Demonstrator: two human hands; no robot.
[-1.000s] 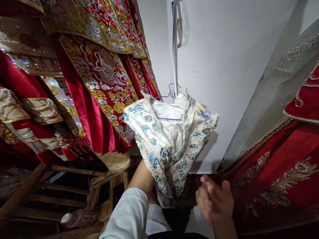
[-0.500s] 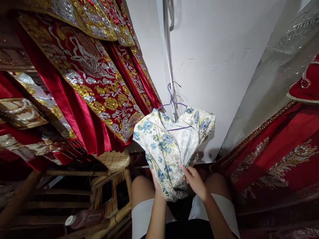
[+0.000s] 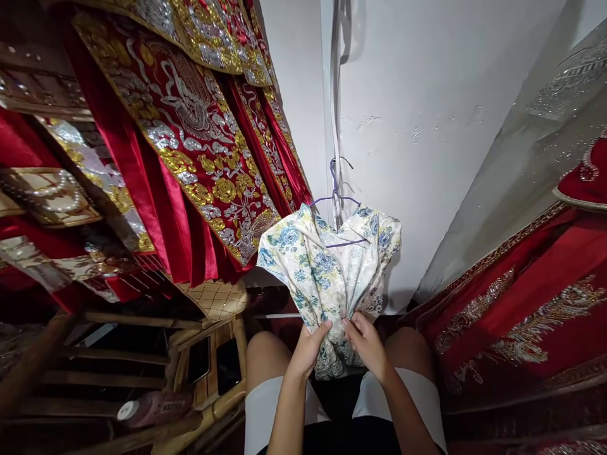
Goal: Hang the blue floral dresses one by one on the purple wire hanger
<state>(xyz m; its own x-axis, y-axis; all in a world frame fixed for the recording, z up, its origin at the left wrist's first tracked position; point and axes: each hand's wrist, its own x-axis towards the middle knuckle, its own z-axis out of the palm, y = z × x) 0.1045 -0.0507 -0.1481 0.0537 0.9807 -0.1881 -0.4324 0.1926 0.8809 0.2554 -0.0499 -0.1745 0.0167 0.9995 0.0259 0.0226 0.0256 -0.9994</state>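
A cream garment with blue flowers (image 3: 327,268) hangs on a purple wire hanger (image 3: 337,201) against a white wall, its lower part bunched together. My left hand (image 3: 309,346) is closed round the gathered cloth from the left. My right hand (image 3: 367,344) pinches the same bunch from the right, the two hands almost touching. Below them are my knees in white shorts.
Red garments with gold and silver embroidery (image 3: 199,145) hang thickly on the left. More red embroidered cloth (image 3: 526,316) lies on the right. A wooden chair with a quilted cushion (image 3: 218,300) and a pink bottle (image 3: 154,407) sit at the lower left.
The floral garment has settled lower on its hanger. My right hand came up from open air and took hold of the cloth. My left hand moved round from behind to grip the front.
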